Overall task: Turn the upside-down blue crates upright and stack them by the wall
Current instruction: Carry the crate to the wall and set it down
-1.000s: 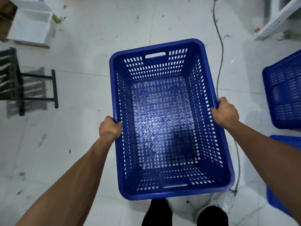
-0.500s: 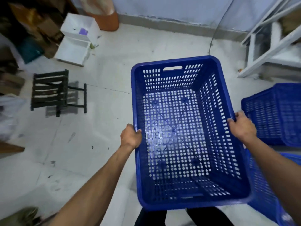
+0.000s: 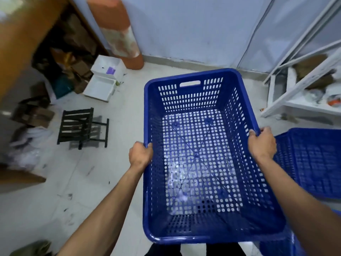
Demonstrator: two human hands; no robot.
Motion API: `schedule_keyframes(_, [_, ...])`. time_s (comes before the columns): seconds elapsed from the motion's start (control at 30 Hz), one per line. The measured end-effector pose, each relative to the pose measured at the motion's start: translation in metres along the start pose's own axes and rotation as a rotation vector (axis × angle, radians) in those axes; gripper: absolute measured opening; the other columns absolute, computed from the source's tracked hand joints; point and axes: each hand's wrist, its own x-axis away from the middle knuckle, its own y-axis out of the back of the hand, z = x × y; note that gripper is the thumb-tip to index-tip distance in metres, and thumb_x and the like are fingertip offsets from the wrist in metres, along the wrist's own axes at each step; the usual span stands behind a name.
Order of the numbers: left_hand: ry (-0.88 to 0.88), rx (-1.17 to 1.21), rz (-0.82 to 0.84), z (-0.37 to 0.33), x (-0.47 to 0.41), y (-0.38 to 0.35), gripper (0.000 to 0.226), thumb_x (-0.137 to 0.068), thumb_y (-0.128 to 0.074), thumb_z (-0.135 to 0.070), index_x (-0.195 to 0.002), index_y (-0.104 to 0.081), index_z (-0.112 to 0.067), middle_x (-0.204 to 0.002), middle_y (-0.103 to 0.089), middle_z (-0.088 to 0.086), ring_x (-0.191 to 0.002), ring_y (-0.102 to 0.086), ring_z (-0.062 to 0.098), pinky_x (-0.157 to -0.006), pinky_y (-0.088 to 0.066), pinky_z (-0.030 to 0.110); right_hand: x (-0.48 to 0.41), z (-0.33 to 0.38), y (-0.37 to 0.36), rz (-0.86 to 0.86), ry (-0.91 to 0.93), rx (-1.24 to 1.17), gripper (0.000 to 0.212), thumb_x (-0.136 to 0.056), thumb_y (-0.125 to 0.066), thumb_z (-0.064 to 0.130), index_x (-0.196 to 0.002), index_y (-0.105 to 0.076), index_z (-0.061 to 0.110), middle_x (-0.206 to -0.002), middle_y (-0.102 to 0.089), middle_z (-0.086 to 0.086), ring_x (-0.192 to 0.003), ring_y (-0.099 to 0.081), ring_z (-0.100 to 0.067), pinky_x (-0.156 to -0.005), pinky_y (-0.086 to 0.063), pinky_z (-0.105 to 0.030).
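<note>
I hold a perforated blue crate (image 3: 199, 159) upright in front of me, open side up, off the floor. My left hand (image 3: 140, 154) grips the rim of its left long side. My right hand (image 3: 262, 143) grips the rim of its right long side. An upside-down blue crate (image 3: 313, 159) lies on the floor to the right, just beyond my right hand. A piece of another blue crate (image 3: 276, 246) shows at the lower right, mostly hidden by the held crate. The pale wall (image 3: 193, 28) stands ahead.
An orange roll (image 3: 120, 34) leans on the wall at the back. White boxes (image 3: 103, 82) and a small black stool (image 3: 77, 124) sit on the floor to the left, beside cluttered cardboard. A white shelf frame (image 3: 302, 84) stands at the right.
The view has lifted and turned toward the wall, which now fills the top of the frame. The held crate stays in both hands; the stool, boxes and roll have come closer.
</note>
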Motion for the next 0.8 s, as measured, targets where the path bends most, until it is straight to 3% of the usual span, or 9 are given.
schedule_keyframes(0.07, [0.020, 0.049, -0.025, -0.020, -0.004, 0.001, 0.031, -0.095, -0.061, -0.032, -0.099, -0.063, -0.002, -0.082, -0.065, 0.010, -0.080, -0.065, 0.031, -0.075, -0.054, 0.039, -0.020, 0.011, 0.007, -0.002, -0.012, -0.004, 0.031, -0.097, -0.054, 0.030, -0.119, -0.051, 0.008, -0.111, -0.066, -0.018, -0.101, -0.061, -0.038, -0.077, -0.042, -0.040])
schedule_keyframes(0.17, [-0.033, 0.151, -0.036, -0.051, -0.010, -0.002, 0.030, -0.096, -0.063, -0.029, -0.121, -0.051, -0.016, -0.086, -0.062, 0.001, -0.082, -0.064, 0.025, -0.083, -0.054, 0.037, -0.053, 0.026, 0.018, 0.009, 0.008, -0.017, 0.029, -0.097, -0.054, 0.031, -0.116, -0.052, 0.009, -0.110, -0.067, -0.016, -0.099, -0.062, -0.037, -0.080, -0.044, -0.042])
schedule_keyframes(0.4, [-0.035, 0.214, -0.094, -0.111, -0.054, 0.012, 0.022, -0.096, -0.063, -0.029, -0.106, -0.054, -0.011, -0.091, -0.063, 0.002, -0.085, -0.062, 0.025, -0.081, -0.051, 0.037, -0.128, 0.090, 0.025, -0.009, 0.099, -0.002, 0.024, -0.097, -0.054, 0.031, -0.111, -0.051, 0.011, -0.102, -0.066, -0.011, -0.083, -0.054, -0.027, -0.076, -0.044, -0.038])
schedule_keyframes(0.7, [-0.012, 0.175, -0.124, -0.166, -0.175, 0.040, 0.025, -0.093, -0.064, -0.032, -0.104, -0.054, -0.011, -0.094, -0.063, 0.005, -0.088, -0.060, 0.028, -0.083, -0.051, 0.039, -0.221, 0.226, -0.021, -0.025, 0.239, 0.004, 0.021, -0.095, -0.056, 0.031, -0.107, -0.052, 0.014, -0.098, -0.066, -0.007, -0.087, -0.061, -0.029, -0.081, -0.051, -0.044])
schedule_keyframes(0.8, [0.009, 0.152, -0.090, -0.190, -0.229, 0.050, 0.027, -0.092, -0.066, -0.033, -0.103, -0.053, -0.012, -0.095, -0.062, 0.005, -0.090, -0.058, 0.029, -0.082, -0.049, 0.037, -0.260, 0.275, -0.041, -0.032, 0.271, 0.011, 0.021, -0.095, -0.054, 0.030, -0.105, -0.051, 0.011, -0.091, -0.061, -0.007, -0.081, -0.058, -0.028, -0.073, -0.044, -0.037])
